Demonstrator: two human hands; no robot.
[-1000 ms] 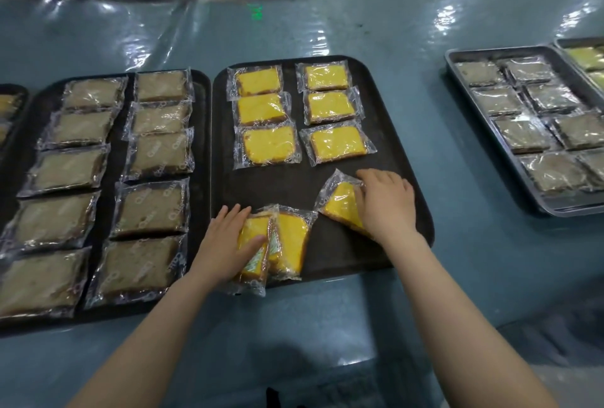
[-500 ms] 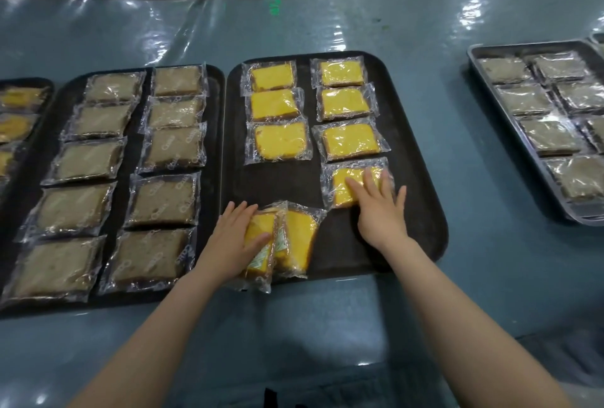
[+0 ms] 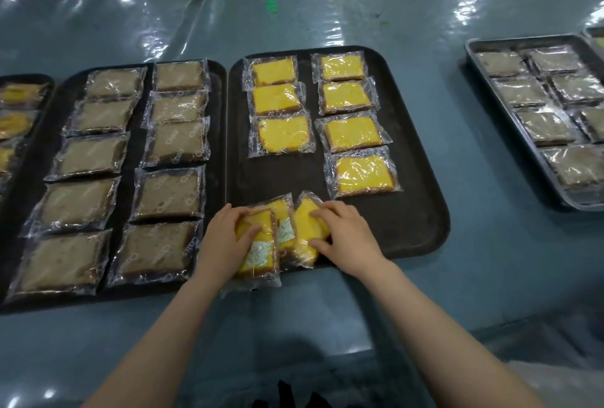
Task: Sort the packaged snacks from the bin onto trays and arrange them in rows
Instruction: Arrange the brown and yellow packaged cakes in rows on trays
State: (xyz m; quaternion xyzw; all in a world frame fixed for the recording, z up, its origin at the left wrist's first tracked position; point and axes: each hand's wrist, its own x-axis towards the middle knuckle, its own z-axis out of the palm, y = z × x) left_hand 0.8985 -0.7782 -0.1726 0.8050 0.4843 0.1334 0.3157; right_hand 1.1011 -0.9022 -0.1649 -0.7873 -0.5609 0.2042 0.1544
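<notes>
Both my hands rest on a small pile of yellow cake packets at the near edge of the black tray [image 3: 418, 211] in front of me. My left hand [image 3: 225, 237] curls around the leftmost packet [image 3: 258, 251], thumb on its face and fingers over its top edge. My right hand [image 3: 346, 234] grips the rightmost packet [image 3: 305, 228], fingers bent over its far side and thumb pressed against its near face. Between my hands a third packet [image 3: 284, 224] stands wedged on edge, label showing; I count three in the pile, though more could be hidden.

Beyond my fingers, seven yellow packets already lie flat in two columns: three ahead of my left hand [image 3: 282, 135], four ahead of my right [image 3: 364, 174]. The left column looks one short, so I judge that gap just ahead of my left hand to be the next spot, with a further row free where my hands are.

To the left of my left hand, a second black tray [image 3: 215, 179] holds ten brown cake packets [image 3: 170, 193] in two columns of five, apparently full. Further left, a tray edge shows a few more yellow packets [image 3: 16, 120], cut off. Far to the right of my right hand, a metal tray [image 3: 490, 81] holds brown packets, about eight visible. No bin is in view.
</notes>
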